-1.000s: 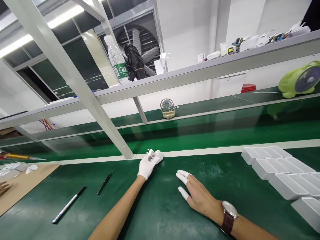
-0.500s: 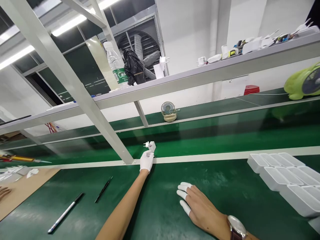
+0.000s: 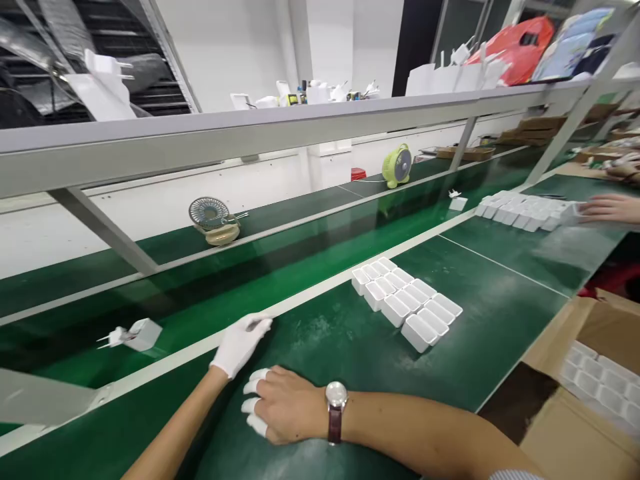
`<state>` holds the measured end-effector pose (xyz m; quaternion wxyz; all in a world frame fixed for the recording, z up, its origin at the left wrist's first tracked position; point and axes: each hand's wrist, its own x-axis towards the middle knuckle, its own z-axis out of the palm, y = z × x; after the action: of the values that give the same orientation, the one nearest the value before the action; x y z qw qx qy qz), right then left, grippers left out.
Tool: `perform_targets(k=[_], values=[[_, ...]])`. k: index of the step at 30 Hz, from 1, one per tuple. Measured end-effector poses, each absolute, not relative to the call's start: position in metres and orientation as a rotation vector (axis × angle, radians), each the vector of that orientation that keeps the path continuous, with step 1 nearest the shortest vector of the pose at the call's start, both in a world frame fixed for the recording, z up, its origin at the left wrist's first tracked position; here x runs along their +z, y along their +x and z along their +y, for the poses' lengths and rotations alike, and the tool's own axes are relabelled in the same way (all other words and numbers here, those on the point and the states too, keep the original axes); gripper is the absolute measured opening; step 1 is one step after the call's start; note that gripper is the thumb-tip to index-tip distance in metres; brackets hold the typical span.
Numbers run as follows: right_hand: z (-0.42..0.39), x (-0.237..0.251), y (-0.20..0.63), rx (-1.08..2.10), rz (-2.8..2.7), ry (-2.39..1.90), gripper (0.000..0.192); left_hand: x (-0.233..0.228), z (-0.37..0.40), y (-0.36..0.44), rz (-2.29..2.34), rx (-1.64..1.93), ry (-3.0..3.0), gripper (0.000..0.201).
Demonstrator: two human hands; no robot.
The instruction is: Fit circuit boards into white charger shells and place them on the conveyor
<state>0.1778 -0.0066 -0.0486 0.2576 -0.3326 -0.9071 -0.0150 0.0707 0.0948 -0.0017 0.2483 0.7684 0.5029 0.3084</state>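
White boxy plug adapter (image 3: 141, 334) lies on glossy green belt (image 3: 300, 267), apart from gloved, empty left hand (image 3: 240, 343).

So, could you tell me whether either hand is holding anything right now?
Neither: the left hand and right hand rest empty on the green bench.

Left hand (image 3: 241, 343), in a white glove, lies flat and palm down at lower centre-left of the frame, fingers stretched together toward the upper right, holding nothing. Its bare forearm runs down to the bottom edge. Right hand (image 3: 281, 407) sits just below it, near bottom centre, palm down, fingers loosely curled to the left with white finger cots (image 3: 253, 405) on the tips. A wristwatch (image 3: 335, 408) rides the right wrist, and the bare forearm stretches off to the lower right.
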Motion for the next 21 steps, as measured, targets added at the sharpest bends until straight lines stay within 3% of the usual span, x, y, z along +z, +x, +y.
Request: perform_targets(k=[4,7,13,21], values=[[-0.004,-0.053,0.175,-0.052,-2.502,-0.904,0.029,0.015,0.085,0.144,0.949,0.514,2.269,0.019],[0.000,-0.056,0.172,0.010,-2.475,-0.881,0.028,0.027,0.071,0.197,0.606,0.327,2.606,0.033],[0.005,-0.046,0.176,0.022,-2.445,-0.783,0.024,0.032,0.088,0.264,0.515,0.487,2.877,0.056],[0.006,-0.033,0.183,0.052,-2.531,-0.802,0.020,0.002,0.129,0.289,0.654,0.562,2.538,0.029]])
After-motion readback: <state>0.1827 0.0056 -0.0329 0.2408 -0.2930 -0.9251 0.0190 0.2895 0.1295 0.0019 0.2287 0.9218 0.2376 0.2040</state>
